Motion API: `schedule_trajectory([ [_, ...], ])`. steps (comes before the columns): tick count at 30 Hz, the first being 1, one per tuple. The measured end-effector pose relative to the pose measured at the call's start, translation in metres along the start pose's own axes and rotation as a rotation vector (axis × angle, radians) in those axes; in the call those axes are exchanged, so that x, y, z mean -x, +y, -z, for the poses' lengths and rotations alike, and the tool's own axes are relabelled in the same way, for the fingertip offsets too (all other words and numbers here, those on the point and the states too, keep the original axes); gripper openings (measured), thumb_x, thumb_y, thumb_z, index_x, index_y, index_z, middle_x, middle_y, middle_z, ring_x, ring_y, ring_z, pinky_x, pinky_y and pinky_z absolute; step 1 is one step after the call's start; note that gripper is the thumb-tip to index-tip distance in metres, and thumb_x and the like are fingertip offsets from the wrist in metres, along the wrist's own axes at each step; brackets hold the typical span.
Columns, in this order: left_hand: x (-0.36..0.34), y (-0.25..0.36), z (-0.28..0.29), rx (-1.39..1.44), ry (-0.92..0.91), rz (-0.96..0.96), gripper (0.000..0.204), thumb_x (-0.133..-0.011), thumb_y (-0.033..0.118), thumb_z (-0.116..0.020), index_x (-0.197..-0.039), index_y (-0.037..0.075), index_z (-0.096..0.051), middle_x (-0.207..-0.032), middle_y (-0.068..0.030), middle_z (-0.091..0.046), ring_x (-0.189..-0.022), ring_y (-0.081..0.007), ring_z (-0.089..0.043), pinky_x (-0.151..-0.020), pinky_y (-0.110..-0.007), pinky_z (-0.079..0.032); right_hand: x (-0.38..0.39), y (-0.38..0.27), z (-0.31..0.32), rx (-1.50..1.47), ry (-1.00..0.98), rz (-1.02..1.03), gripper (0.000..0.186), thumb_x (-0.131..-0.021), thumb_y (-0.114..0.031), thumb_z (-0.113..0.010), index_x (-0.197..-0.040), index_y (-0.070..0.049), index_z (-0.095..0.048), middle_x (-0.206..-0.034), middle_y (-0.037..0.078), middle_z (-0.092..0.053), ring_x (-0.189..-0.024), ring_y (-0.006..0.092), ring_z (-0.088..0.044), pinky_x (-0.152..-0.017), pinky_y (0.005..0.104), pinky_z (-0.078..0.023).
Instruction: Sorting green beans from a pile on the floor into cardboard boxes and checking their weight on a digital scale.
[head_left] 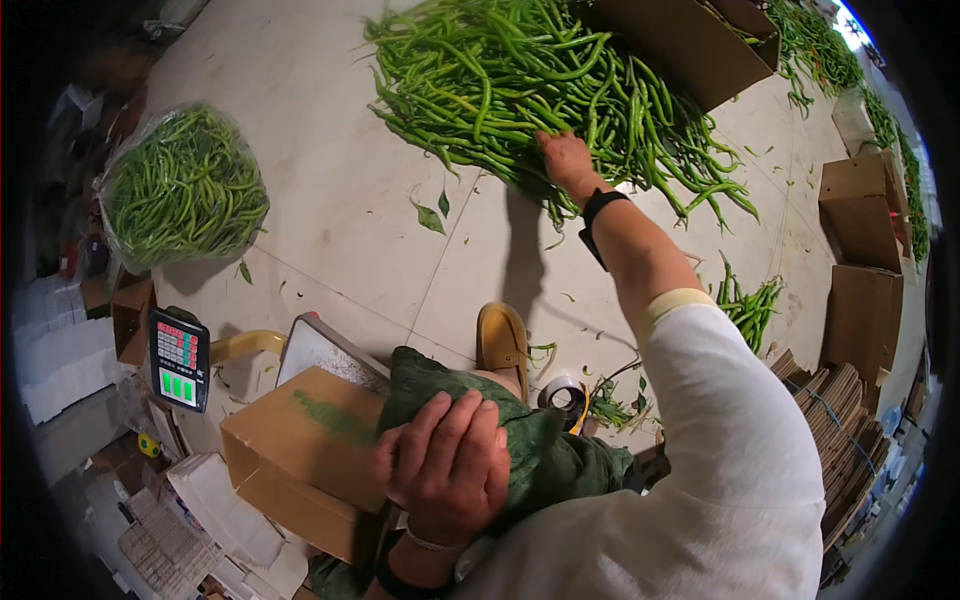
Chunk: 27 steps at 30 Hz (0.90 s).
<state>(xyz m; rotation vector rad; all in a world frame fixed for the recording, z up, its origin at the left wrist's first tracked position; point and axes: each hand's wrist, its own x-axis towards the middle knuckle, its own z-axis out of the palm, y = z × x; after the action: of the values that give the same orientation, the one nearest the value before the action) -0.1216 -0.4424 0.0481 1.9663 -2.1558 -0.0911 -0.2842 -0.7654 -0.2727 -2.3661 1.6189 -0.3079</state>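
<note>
The left hand is curled into a loose fist over the dark green trousers, and the right hand, whose grip cannot be made out, is laid on the near side of the long green chili peppers heaped on the floor beside a cardboard box.
</note>
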Motion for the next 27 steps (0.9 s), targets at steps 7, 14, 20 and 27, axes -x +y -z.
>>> schedule_trajectory([
  [7,0.002,-0.005,0.001,0.097,0.044,0.040,0.017,-0.077,0.014,-0.059,-0.092,0.010,-0.065,-0.098,-0.0016,-0.066,-0.094,-0.0215,-0.059,-0.082,-0.038,-0.038,-0.005,-0.020,0.002,0.303,0.021,-0.112,0.015,-0.078,-0.016,-0.057,-0.090,-0.009,-0.061,-0.087,0.010,-0.066,-0.092,0.0275,-0.060,-0.075,0.0380,-0.045],
  [14,0.011,-0.013,0.000,0.104,0.090,0.046,0.022,-0.077,0.011,-0.061,-0.099,0.008,-0.064,-0.099,-0.0041,-0.065,-0.096,-0.0251,-0.059,-0.083,-0.039,-0.039,0.035,0.022,0.084,-1.432,-0.543,-0.641,0.020,-0.088,-0.020,-0.059,-0.096,-0.002,-0.063,-0.082,0.008,-0.068,-0.062,0.0147,-0.062,-0.052,0.0268,-0.048],
  [20,0.034,-0.023,0.001,0.128,0.235,0.067,0.016,-0.083,0.011,-0.058,-0.095,0.005,-0.065,-0.099,-0.0066,-0.066,-0.098,-0.0252,-0.059,-0.087,-0.038,-0.038,0.140,-0.038,0.183,-1.872,-0.684,-0.528,0.025,-0.090,-0.023,-0.058,-0.105,-0.003,-0.059,-0.083,0.004,-0.067,-0.060,0.0046,-0.054,-0.045,0.0175,-0.039],
  [27,0.059,-0.035,-0.004,0.347,0.281,0.104,0.017,-0.084,0.016,-0.059,-0.094,0.005,-0.066,-0.096,-0.0064,-0.067,-0.097,-0.0222,-0.060,-0.088,-0.034,-0.038,0.206,-0.175,0.270,-1.895,-0.722,-0.125,0.025,-0.090,-0.023,-0.059,-0.103,-0.001,-0.057,-0.082,0.007,-0.066,-0.060,0.0080,-0.058,-0.048,0.0175,-0.045],
])
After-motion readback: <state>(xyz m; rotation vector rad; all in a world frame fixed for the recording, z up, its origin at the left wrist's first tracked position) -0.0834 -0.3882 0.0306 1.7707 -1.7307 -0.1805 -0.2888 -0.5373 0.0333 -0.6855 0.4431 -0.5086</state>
